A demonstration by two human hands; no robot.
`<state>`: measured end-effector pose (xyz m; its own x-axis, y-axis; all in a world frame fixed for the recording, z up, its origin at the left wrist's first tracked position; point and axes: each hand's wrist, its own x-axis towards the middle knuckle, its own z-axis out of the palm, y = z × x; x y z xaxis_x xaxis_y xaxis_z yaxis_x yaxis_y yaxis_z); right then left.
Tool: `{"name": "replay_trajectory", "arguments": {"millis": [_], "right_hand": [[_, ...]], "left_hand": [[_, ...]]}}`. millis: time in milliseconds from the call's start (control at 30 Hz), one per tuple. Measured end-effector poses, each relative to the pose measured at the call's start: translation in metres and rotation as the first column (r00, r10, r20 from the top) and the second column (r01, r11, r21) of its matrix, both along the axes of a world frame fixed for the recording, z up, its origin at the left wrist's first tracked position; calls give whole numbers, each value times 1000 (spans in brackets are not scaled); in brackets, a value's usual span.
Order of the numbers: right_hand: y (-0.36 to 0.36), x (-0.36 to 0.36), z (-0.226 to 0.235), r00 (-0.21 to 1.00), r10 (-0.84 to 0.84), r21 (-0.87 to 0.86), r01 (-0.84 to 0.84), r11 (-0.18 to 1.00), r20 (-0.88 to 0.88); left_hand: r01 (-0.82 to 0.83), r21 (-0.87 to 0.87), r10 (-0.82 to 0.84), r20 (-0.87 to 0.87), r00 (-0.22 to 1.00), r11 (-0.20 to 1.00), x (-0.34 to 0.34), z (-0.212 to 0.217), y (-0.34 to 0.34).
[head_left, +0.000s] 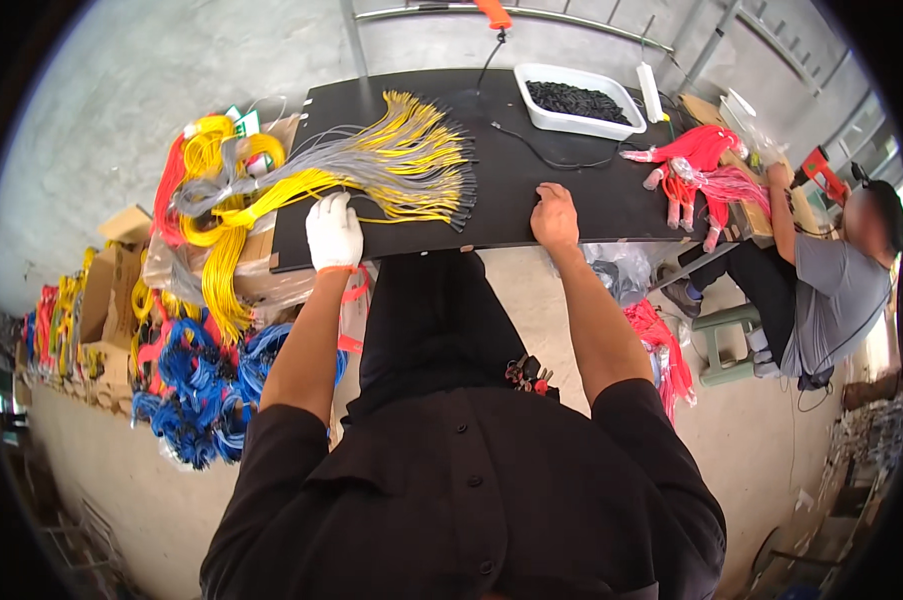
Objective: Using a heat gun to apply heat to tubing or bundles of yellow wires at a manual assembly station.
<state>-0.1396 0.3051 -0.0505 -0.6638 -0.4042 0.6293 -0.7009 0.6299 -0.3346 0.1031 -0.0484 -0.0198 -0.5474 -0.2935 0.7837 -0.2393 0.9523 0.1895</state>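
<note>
My left hand (333,232), in a white glove, is at the table's near edge with its fingers bent together beside the yellow cables (411,190). A single yellow strand runs out from its right side; the glove covers the grip. A large bundle of grey cables (351,155) and yellow ones fans out to the right, dark tips at the ends. Farther right, my bare right hand (554,215) rests on the black table (511,200) at the near edge. Its fingers are curled in, and I see nothing in them.
A white tray (581,127) of small black parts stands at the back. Red cable bundles (696,165) lie on the right, near a seated person (841,270) with a red tool (823,173). Blue cables (191,380) and cardboard boxes (109,300) are at the left. An orange tool (493,12) hangs above.
</note>
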Motion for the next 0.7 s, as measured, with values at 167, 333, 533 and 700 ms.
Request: {"name": "replay_trajectory", "arguments": {"millis": [167,333,533,700], "right_hand": [[-5,5,6,999,-36,62,34,997,25],[-6,9,8,997,-61,84,57,995,50],[-6,2,11,998,-63,39,63,997,11],[-7,1,14,999,-32,7,33,999,-37]], "left_hand": [[-25,-18,25,36,999,1000,1,-3,-5],[-41,13,40,91,995,999,0,-2,-1],[-67,22,64,128,990,998,-3,3,2],[-20,-5,20,75,997,1000,-2,4,-2]]}}
